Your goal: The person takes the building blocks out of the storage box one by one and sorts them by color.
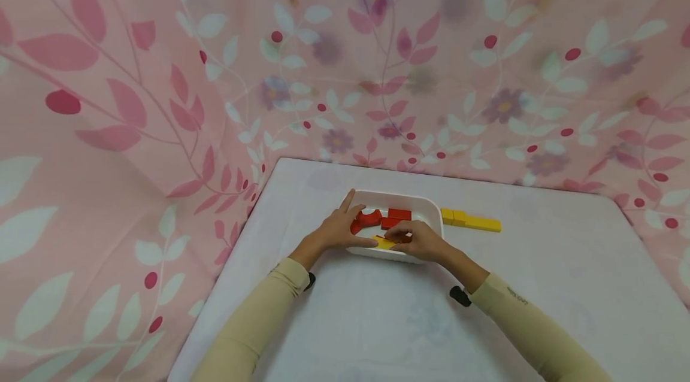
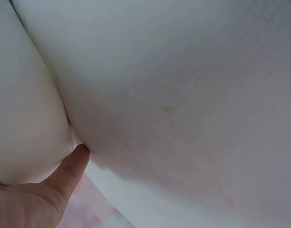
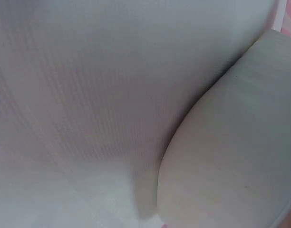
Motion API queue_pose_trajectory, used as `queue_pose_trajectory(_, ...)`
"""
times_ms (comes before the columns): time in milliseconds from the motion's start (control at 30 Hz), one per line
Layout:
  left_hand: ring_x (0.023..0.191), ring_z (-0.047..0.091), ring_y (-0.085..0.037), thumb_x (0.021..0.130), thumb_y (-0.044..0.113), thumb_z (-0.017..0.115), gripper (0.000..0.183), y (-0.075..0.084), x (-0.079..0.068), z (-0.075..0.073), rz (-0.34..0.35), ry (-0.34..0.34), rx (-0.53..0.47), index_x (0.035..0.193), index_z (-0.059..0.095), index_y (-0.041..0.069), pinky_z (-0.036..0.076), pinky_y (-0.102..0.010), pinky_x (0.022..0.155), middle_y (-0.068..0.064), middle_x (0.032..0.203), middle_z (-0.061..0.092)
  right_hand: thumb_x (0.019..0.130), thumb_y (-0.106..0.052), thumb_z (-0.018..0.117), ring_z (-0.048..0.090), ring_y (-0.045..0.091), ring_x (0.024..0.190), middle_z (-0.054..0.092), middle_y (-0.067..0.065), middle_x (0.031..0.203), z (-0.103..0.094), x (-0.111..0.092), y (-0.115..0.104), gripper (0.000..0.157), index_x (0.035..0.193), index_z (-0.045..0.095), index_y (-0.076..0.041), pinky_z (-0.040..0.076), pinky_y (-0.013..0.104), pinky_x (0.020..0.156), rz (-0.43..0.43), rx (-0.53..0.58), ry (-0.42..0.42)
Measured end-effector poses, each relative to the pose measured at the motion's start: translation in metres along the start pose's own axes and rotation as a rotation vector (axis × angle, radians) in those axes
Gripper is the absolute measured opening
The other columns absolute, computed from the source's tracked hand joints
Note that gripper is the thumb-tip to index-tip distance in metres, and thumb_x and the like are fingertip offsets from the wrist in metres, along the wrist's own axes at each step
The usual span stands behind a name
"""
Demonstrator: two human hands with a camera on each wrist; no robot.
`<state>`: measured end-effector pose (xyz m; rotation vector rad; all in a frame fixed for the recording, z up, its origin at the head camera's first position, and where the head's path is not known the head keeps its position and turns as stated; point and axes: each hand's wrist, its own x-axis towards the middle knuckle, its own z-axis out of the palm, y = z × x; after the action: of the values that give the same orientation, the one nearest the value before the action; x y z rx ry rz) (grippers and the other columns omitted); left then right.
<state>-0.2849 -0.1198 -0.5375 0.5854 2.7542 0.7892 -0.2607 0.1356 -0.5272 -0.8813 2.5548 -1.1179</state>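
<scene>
A white tray [image 1: 431, 214] holds several red blocks [image 1: 400, 215] and a yellow block [image 1: 381, 243] near its front wall. My right hand [image 1: 420, 242] reaches over the front right of the tray, with curled fingers and thumb pinching the yellow block. At the tray's left end, my left hand [image 1: 336, 229] spreads its fingers, the thumb stretched toward the same yellow block. One of them, a red arch-shaped block [image 1: 370, 218], lies by the left fingers. In the left wrist view, a left fingertip [image 2: 81, 151] is right at the edge of the tray [image 2: 26, 95].
Yellow blocks [image 1: 471, 222] lie in a row on the table just right of the tray. A white cloth [image 1: 539, 286] covers the table. Pink floral curtains [image 1: 345, 70] stand behind it and along its left side.
</scene>
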Motion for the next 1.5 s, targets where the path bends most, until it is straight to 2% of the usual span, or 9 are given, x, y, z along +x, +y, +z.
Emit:
queue_pose_trajectory(200, 0.140, 0.038, -0.042, 0.069, 0.073, 0.073, 0.105, 0.0001, 0.0009, -0.0005, 0.000, -0.002, 0.006, 0.153, 0.037, 0.022, 0.041, -0.061, 0.107, 0.001, 0.168, -0.006, 0.085, -0.014, 0.078, 0.063, 0.015, 0.088, 0.074, 0.000, 0.104, -0.0031, 0.0024, -0.0023, 0.036, 0.118, 0.071, -0.005, 0.058, 0.029, 0.083, 0.013, -0.037, -0.018)
queue_pose_trajectory(600, 0.141, 0.039, -0.040, 0.069, 0.074, 0.072, 0.104, -0.0008, -0.0010, 0.0061, -0.007, -0.003, 0.000, 0.153, 0.037, 0.024, 0.042, -0.060, 0.107, 0.001, 0.168, -0.005, 0.082, -0.017, 0.081, 0.063, 0.013, 0.092, 0.071, -0.002, 0.110, -0.0081, 0.0028, 0.0014, 0.044, 0.123, 0.067, -0.009, 0.058, 0.031, 0.089, -0.006, -0.097, -0.115)
queue_pose_trajectory(700, 0.142, 0.037, -0.039, 0.068, 0.075, 0.072, 0.105, 0.0003, -0.0009, 0.0062, -0.010, 0.005, 0.007, 0.153, 0.036, 0.025, 0.041, -0.061, 0.107, 0.001, 0.169, -0.005, 0.082, -0.017, 0.081, 0.063, 0.013, 0.091, 0.071, -0.003, 0.108, -0.0082, 0.0029, 0.0034, 0.043, 0.122, 0.067, -0.008, 0.057, 0.026, 0.086, -0.017, -0.110, -0.098)
queue_pose_trajectory(800, 0.143, 0.037, -0.038, 0.068, 0.076, 0.072, 0.105, 0.0011, -0.0002, 0.0046, -0.014, 0.004, 0.014, 0.154, 0.036, 0.025, 0.041, -0.060, 0.108, 0.002, 0.168, -0.005, 0.083, -0.015, 0.081, 0.062, 0.015, 0.092, 0.072, -0.002, 0.108, -0.0087, 0.0028, 0.0035, 0.042, 0.122, 0.067, -0.007, 0.057, 0.027, 0.085, -0.032, -0.111, -0.077)
queue_pose_trajectory(1000, 0.143, 0.036, -0.038, 0.070, 0.075, 0.071, 0.105, 0.0019, 0.0004, 0.0014, -0.016, 0.001, 0.023, 0.154, 0.034, 0.025, 0.040, -0.059, 0.109, 0.003, 0.168, -0.007, 0.082, -0.014, 0.081, 0.063, 0.018, 0.096, 0.072, 0.000, 0.110, -0.0101, 0.0038, 0.0018, 0.040, 0.120, 0.069, -0.008, 0.056, 0.037, 0.093, -0.021, -0.129, -0.075)
queue_pose_trajectory(1200, 0.143, 0.036, -0.038, 0.069, 0.075, 0.072, 0.105, 0.0011, 0.0011, 0.0022, -0.019, 0.003, 0.022, 0.154, 0.035, 0.026, 0.040, -0.060, 0.109, 0.002, 0.168, -0.007, 0.083, -0.018, 0.081, 0.063, 0.012, 0.097, 0.071, -0.006, 0.109, -0.0083, 0.0046, 0.0051, 0.038, 0.119, 0.071, -0.013, 0.055, 0.035, 0.097, 0.017, -0.137, -0.096)
queue_pose_trajectory(1367, 0.144, 0.036, -0.038, 0.068, 0.074, 0.072, 0.105, 0.0005, 0.0017, 0.0040, -0.022, 0.005, 0.024, 0.154, 0.034, 0.027, 0.041, -0.060, 0.108, 0.003, 0.168, -0.007, 0.083, -0.018, 0.080, 0.064, 0.014, 0.097, 0.072, -0.004, 0.108, -0.0076, 0.0040, 0.0060, 0.035, 0.117, 0.072, -0.013, 0.055, 0.039, 0.096, -0.003, -0.143, -0.085)
queue_pose_trajectory(1500, 0.144, 0.035, -0.038, 0.068, 0.074, 0.073, 0.106, 0.0001, 0.0012, 0.0033, -0.027, 0.005, 0.016, 0.154, 0.034, 0.026, 0.041, -0.060, 0.107, 0.003, 0.168, -0.007, 0.083, -0.018, 0.081, 0.062, 0.014, 0.096, 0.072, -0.004, 0.107, -0.0071, 0.0052, 0.0038, 0.033, 0.115, 0.073, -0.016, 0.055, 0.038, 0.096, 0.019, -0.150, -0.081)
